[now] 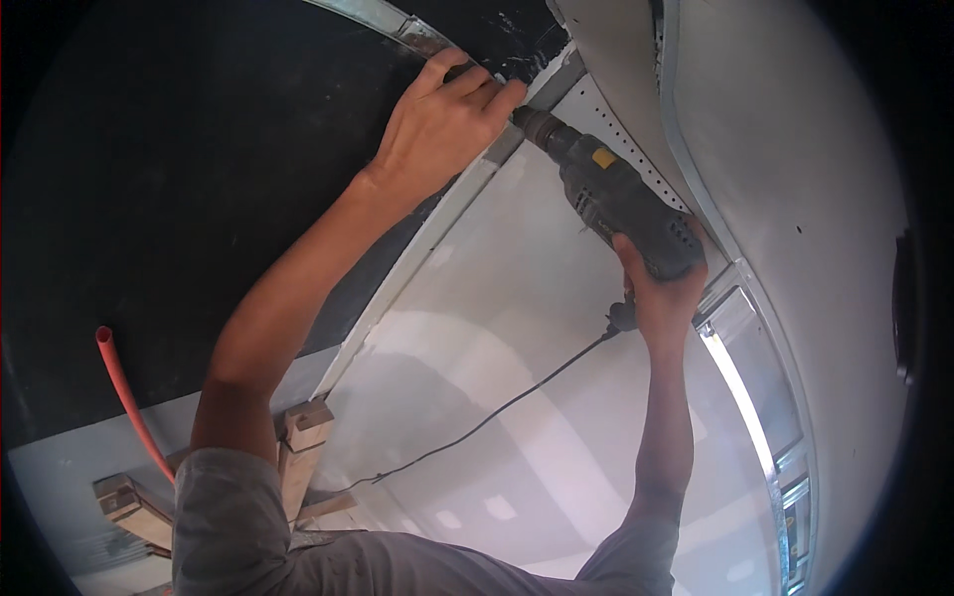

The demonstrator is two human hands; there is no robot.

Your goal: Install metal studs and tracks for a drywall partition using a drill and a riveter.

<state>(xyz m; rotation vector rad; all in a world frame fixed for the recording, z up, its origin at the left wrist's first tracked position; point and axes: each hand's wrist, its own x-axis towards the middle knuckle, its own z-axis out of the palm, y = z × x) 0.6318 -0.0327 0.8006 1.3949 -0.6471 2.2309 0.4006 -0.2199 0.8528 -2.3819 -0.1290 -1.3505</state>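
A corded power drill [621, 189], dark with a yellow patch, is held up in my right hand [666, 283], whose fingers wrap round its rear and handle. Its chuck [540, 125] points up and left, right beside the fingertips of my left hand [447, 124]. Those fingers are curled against a thin metal channel [422, 38] where it meets the pale edge strip [555, 84]. What lies under the fingertips, and the drill's tip, are hidden.
A black cable [507, 402] hangs from the drill toward wooden pieces [308, 427] at lower left. An orange-red tube [124, 387] stands beside my left arm. A black panel [179, 199] fills the left. Metal framing [740, 268] and a pale curved panel [795, 149] run along the right.
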